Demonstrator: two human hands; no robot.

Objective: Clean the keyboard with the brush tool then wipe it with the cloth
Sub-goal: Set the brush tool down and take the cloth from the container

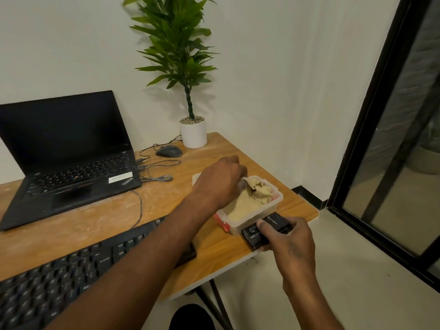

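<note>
Two hands busy. Keyboard flat at desk front, free for wiping. Left hand reaching into tub, pinching cloth, probably to lift it. Right hand clamped round black brush tool beside tub, likely parking it.

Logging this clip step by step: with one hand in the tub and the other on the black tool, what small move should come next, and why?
Probably lift the cloth clear of the plastic tub. The left hand reaches across the keyboard into the tub, its fingers at the beige cloth, while the right hand holds the black brush tool at the table edge. Whether the fingers already pinch the cloth is hidden.
</note>
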